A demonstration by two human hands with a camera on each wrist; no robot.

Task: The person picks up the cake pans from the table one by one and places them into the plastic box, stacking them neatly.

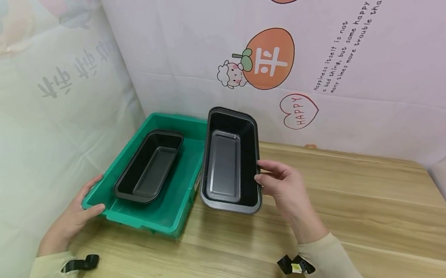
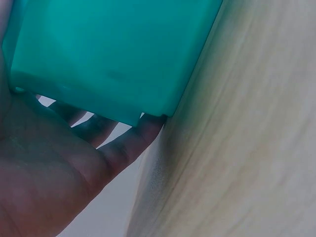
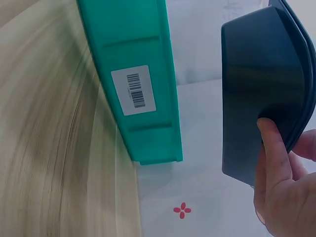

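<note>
A dark grey loaf pan (image 1: 226,166) is held up off the table, just right of the green tray (image 1: 174,230). My right hand (image 1: 288,193) pinches its right long side, thumb and fingers at the rim. In the right wrist view, fingers of the right hand (image 3: 289,182) press on the outer wall of the pan (image 3: 261,79). A second dark loaf pan (image 1: 150,172) lies inside the tray, toward its left side. At the tray's near left corner, my left hand (image 1: 71,220) grips the rim, its thumb on the front and fingers round the left side.
The wooden table (image 1: 346,206) extends to the right. A printed white cloth (image 1: 183,53) hangs behind it, and another sheet hangs close on the left, beside the tray. A barcode label (image 3: 133,90) is on the tray's right outer wall.
</note>
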